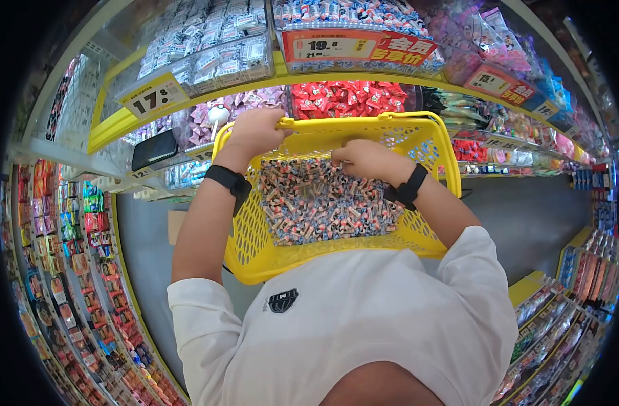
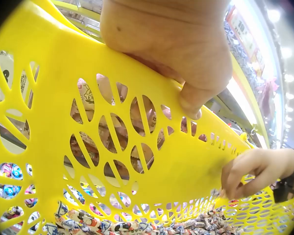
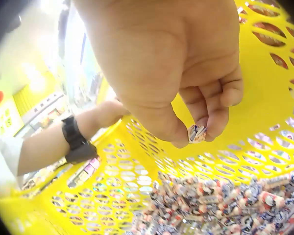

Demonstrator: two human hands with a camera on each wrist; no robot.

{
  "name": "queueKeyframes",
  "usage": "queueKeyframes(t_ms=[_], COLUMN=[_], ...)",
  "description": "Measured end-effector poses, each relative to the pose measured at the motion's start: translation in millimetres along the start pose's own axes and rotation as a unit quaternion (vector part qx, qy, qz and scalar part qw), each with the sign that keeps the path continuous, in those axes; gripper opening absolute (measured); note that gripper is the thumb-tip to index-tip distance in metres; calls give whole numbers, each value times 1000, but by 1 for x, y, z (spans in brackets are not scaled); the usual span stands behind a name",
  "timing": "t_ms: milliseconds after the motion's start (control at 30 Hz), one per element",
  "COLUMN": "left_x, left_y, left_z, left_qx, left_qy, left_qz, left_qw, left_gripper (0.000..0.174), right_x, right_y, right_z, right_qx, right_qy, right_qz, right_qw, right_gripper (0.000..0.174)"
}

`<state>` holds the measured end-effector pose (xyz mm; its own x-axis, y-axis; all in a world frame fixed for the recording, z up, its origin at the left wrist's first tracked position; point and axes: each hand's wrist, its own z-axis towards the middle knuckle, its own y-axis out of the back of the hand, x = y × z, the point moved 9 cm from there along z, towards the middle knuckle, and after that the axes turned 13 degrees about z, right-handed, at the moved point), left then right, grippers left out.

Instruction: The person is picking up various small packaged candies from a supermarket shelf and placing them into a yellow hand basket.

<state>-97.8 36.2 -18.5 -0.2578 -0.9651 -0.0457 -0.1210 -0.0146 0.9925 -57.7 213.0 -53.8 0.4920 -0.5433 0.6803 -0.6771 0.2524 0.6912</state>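
A yellow perforated basket (image 1: 255, 260) holds a thick layer of small wrapped candies (image 1: 323, 210). The left hand (image 1: 255, 132) grips the basket's far rim near its left corner; in the left wrist view that hand (image 2: 171, 49) lies over the rim with its thumb on the inner wall. Inside the basket, above the candies, the right hand (image 1: 377, 162) is near the far wall. In the right wrist view the right hand (image 3: 176, 68) pinches one wrapped candy (image 3: 197, 133) between thumb and fingers, over the candy layer (image 3: 220, 205).
Beyond the basket stand shelves with red candy packs (image 1: 350, 98), clear bins and price tags (image 1: 155, 95). A black phone (image 1: 154, 149) and a red-and-white ball (image 1: 219, 114) are on the left of the shelf. Racks of packaged snacks (image 1: 65, 304) line the left side.
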Motion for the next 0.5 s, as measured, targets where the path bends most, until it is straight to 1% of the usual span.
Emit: queueKeyframes(t_ms=[100, 200, 300, 400, 500], left_x=[-1, -2, -2, -2, -2], left_y=[1, 3, 3, 2, 2], left_z=[0, -1, -1, -1, -1], left_qx=[1, -1, -1, -5, -6], left_qy=[1, 1, -2, -7, -8], left_qz=[3, 0, -5, -12, -10], left_qw=[1000, 1000, 1000, 1000, 1000], left_gripper=[29, 28, 28, 28, 28], right_x=[32, 60, 91, 123, 140], right_y=[35, 76, 117, 167, 212], right_z=[-12, -27, -47, -74, -93], right_qx=[-52, -132, -182, -304, -399], right_qy=[55, 110, 136, 216, 224], right_qz=[7, 26, 78, 73, -17], right_qw=[997, 985, 971, 925, 889], right_gripper=[16, 10, 8, 9, 9])
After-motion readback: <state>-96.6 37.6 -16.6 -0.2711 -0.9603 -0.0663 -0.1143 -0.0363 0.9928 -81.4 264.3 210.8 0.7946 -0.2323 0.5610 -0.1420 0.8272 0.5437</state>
